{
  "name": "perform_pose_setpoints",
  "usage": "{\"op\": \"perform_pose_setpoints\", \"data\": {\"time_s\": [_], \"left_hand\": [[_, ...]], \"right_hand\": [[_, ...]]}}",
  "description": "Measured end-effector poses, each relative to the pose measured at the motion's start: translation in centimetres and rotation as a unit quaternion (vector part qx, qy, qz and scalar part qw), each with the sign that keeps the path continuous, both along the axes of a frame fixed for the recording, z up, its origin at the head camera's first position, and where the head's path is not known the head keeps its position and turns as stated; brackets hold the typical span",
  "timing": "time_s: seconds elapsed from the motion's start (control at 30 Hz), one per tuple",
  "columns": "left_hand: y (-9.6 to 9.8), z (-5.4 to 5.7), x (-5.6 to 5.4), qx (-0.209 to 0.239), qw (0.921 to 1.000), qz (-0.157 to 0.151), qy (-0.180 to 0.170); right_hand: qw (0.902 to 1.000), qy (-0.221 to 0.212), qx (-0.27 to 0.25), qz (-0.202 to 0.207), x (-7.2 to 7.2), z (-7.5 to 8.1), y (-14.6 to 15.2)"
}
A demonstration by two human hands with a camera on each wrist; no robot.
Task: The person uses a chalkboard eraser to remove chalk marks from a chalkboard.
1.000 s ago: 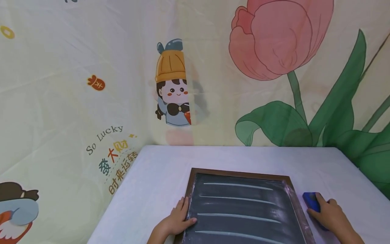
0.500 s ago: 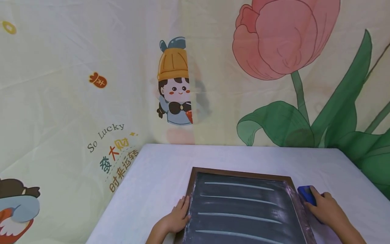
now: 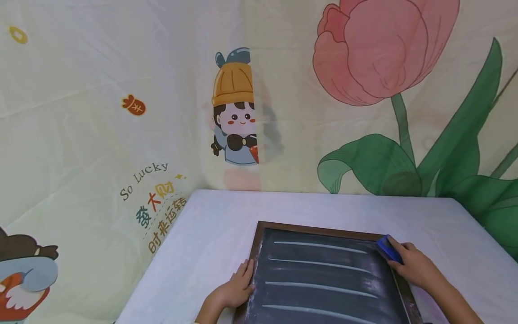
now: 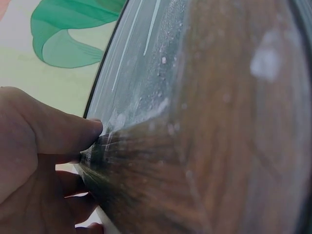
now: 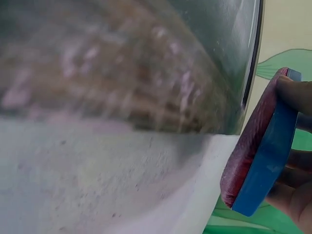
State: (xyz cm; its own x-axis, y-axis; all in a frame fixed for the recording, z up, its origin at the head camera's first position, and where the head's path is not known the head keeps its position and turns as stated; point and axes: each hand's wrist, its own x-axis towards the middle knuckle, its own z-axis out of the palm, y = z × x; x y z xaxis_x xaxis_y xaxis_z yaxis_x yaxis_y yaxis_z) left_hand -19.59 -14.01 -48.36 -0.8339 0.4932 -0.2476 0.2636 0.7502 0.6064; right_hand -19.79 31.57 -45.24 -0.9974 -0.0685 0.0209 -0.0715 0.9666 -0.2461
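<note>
Patterned cloth backdrop (image 3: 81, 148), far left of the chalkboard (image 3: 323, 254): part of a cartoon figure (image 3: 26, 267) with a dark hat and blue collar. Higher than the board, and also to its left, are a yellow coin motif (image 3: 18, 34), a red pouch motif (image 3: 134, 105) and curved lettering (image 3: 153, 201) headed "So Lucky". A printed child (image 3: 238, 128) in an orange hat, its right half cut off at a seam, appears beyond the board's upper left corner. The white counter (image 3: 226, 207) carries the chalkboard and extends past its left, far and right sides.

Left hand (image 3: 234, 288): at the left side of the chalkboard, fingers extended and touching the brown wooden frame (image 3: 323, 228); in the left wrist view the thumb (image 4: 68, 131) lies along the board's edge. The dark surface of the chalkboard bears four pale chalk lines (image 3: 321, 286), nearly parallel and running across it, with whitish smudges (image 3: 370, 283) toward its right side.

Eraser (image 3: 389, 249): at the chalkboard's upper right corner, a blue block with a dark red pad, seen tilted in the right wrist view; whether the pad touches the board cannot be told. Right hand (image 3: 417, 265): right of the same corner, grasping the eraser between thumb and fingers. Pinkish marks (image 5: 87, 53) spot the frame nearby. Beyond the chalkboard, toward its right, the backdrop shows a large pink tulip (image 3: 386, 54) with green leaves (image 3: 465, 117).
</note>
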Motion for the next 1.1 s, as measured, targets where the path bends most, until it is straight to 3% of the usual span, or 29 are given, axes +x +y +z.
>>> {"op": "perform_pose_setpoints", "data": {"time_s": [0.17, 0.4, 0.73, 1.1], "left_hand": [[0.0, 0.1, 0.1, 0.001, 1.0, -0.001, 0.004], [0.1, 0.1, 0.0, -0.001, 1.0, 0.001, 0.0], [0.1, 0.4, 0.1, -0.003, 1.0, 0.003, -0.009], [0.2, 0.6, 0.1, -0.005, 0.9998, 0.008, -0.02]], "right_hand": [[0.9997, 0.01, 0.008, 0.022, -0.6, -0.3, -0.4], [0.9988, -0.017, 0.007, 0.046, -1.3, -0.7, -0.7], [0.9957, 0.018, 0.027, 0.087, -1.6, -1.0, -0.8], [0.9948, -0.004, 0.027, 0.098, -1.9, -1.0, -1.0]]}}
